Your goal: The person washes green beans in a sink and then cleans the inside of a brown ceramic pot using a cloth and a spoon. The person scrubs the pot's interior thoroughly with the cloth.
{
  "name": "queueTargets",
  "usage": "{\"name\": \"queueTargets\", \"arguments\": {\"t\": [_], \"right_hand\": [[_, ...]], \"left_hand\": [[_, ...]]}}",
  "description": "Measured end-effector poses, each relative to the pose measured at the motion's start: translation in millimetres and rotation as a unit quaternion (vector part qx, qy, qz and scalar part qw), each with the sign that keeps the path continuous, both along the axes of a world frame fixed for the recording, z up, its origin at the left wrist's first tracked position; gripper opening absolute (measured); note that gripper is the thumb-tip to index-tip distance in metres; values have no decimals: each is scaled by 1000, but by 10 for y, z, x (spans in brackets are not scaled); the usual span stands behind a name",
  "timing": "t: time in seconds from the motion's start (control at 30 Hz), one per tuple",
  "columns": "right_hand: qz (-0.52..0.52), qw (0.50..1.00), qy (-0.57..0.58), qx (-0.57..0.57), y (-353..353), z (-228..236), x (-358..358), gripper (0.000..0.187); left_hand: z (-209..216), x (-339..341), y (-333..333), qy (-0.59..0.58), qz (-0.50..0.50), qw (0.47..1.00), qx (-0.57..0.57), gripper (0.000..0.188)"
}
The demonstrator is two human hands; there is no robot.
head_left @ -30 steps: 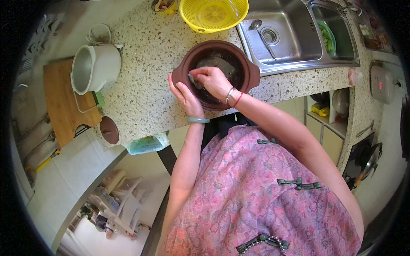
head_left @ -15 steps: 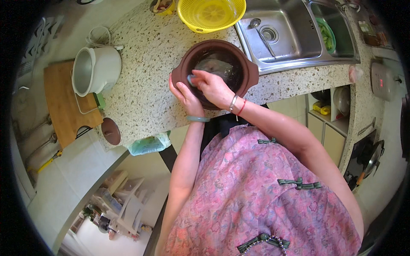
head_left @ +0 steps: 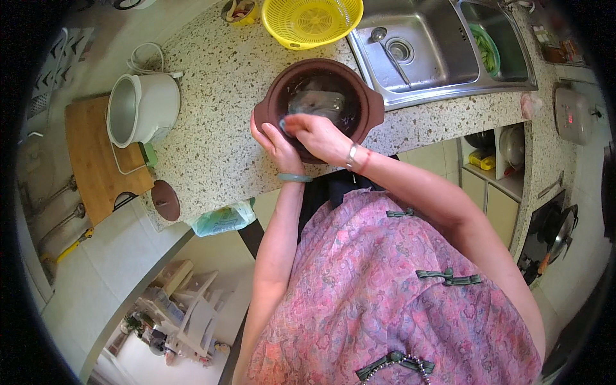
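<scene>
A brown round pot [head_left: 375, 109] with side lugs stands on the speckled counter in front of me, dark and shiny inside as if wet. My left hand [head_left: 280, 146] grips its near-left rim, thumb on the inner side and fingers outside. Over the near-left inside wall is my right hand [head_left: 319, 136], fingers closed on a small light-blue thing [head_left: 283, 126], perhaps a sponge or cloth; most of it is hidden by the fingers. Part of the pot's inside is covered by this hand.
Beyond the pot sit a yellow colander [head_left: 312, 45] and a steel sink [head_left: 443, 96] with a ladle [head_left: 391, 58] in it. A green basin [head_left: 494, 48] holds green vegetables. To the left are a white cooker pot [head_left: 157, 106], a wooden board [head_left: 96, 173] and a brown lid [head_left: 165, 200].
My right hand has moved slightly down and left along the pot's inside wall, its fingers blurred. The left hand keeps its hold on the rim. The whole view has shifted a little.
</scene>
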State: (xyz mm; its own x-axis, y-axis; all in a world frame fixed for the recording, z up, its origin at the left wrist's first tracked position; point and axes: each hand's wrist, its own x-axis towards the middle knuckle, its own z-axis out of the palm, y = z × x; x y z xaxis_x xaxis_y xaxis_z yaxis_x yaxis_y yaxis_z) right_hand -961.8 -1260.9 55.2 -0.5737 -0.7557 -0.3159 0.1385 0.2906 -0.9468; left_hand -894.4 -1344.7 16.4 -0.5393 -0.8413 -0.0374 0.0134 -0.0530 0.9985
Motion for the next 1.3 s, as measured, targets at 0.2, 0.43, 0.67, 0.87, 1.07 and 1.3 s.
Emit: {"name": "queueTargets", "arguments": {"t": [0.2, 0.43, 0.67, 0.87, 1.07, 1.3], "right_hand": [[35, 999, 10, 36, -48, 41, -110, 36], [39, 984, 57, 165, -343, -523, -355, 40], [91, 993, -67, 28, -78, -240, -352, 32], [268, 955, 101, 77, 259, 161, -375, 31], [463, 840, 225, 169, 192, 125, -542, 33], [346, 903, 128, 220, -54, -252, -426, 35]], "left_hand": [[11, 13, 1, 4, -1, 1000, 21, 49], [102, -18, 21, -30, -20, 999, -25, 49], [28, -11, 12, 14, -1, 1000, 10, 47], [47, -25, 18, -6, 12, 1000, -9, 46], [143, -57, 42, -11, 18, 1000, -5, 46], [142, -78, 41, -4, 22, 1000, 2, 45]]}}
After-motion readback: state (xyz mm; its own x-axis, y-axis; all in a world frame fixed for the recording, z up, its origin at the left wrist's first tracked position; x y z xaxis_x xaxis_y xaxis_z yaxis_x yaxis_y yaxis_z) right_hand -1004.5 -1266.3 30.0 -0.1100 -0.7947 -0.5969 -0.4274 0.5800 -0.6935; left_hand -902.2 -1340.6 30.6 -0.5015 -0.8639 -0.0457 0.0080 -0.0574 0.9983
